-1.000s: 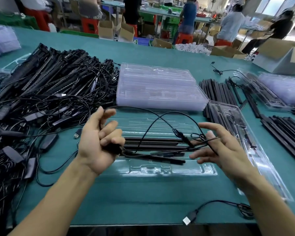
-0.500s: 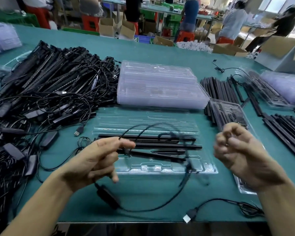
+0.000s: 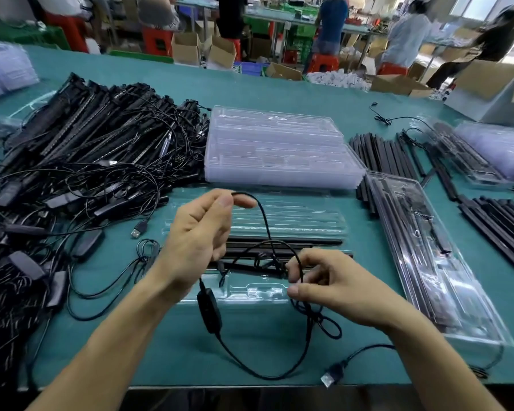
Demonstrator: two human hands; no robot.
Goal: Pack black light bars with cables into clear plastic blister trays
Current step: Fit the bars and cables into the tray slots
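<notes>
Thumb and forefinger of the left hand [image 3: 196, 241] pinch the black cable [image 3: 264, 221] above the open blister tray [image 3: 279, 216]. The right hand [image 3: 333, 289] has its fingers [image 3: 294, 290] clamped on gathered loops of that cable over the tray's near edge (the inline controller [image 3: 209, 311] dangles just in front). Black light bars [image 3: 309, 242] lie across the tray's middle. Behind the tray is a stack of empty blister trays [image 3: 279, 149]. To its right is a filled blister tray [image 3: 436, 262], and to its left a tangled heap of cabled bars [image 3: 86, 149].

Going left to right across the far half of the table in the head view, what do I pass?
Tangled pile of light bars, stack of clear trays, row of loose black bars, second tray stack.
</notes>
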